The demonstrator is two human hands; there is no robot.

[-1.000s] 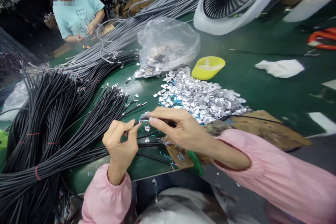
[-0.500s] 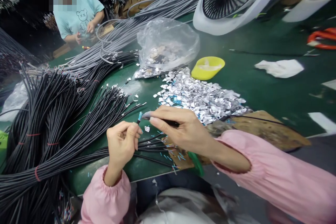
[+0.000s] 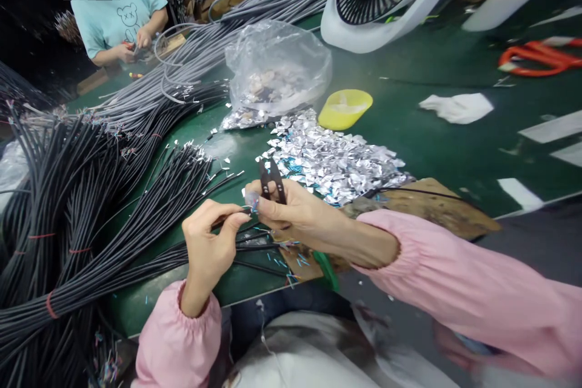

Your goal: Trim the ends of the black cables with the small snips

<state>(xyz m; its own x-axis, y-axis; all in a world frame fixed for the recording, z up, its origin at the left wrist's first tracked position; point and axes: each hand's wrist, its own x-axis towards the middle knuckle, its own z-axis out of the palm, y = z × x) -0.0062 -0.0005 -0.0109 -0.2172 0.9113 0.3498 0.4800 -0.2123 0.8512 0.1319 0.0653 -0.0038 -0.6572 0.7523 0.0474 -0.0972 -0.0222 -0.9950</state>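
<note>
My left hand pinches a black cable close to its stripped end, between thumb and forefinger. Against that end my right hand is closed, its covered thumb and finger tips meeting at the thin wires. Black thread snips are held in the same right hand, blades pointing up and apart. Below and left of the hands lies a bundle of black cables, tied with a red band. A heap of silvery foil scraps with blue wire bits lies just beyond the right hand.
Beyond the heap sit a clear plastic bag and a yellow dish. A fan, grey cables, red-handled scissors and crumpled white tissue are farther out. Across the table a person handles something small.
My right hand has come down onto the cable's end, and the snips have swung from lying along the hand to pointing up. The view has shifted slightly.
</note>
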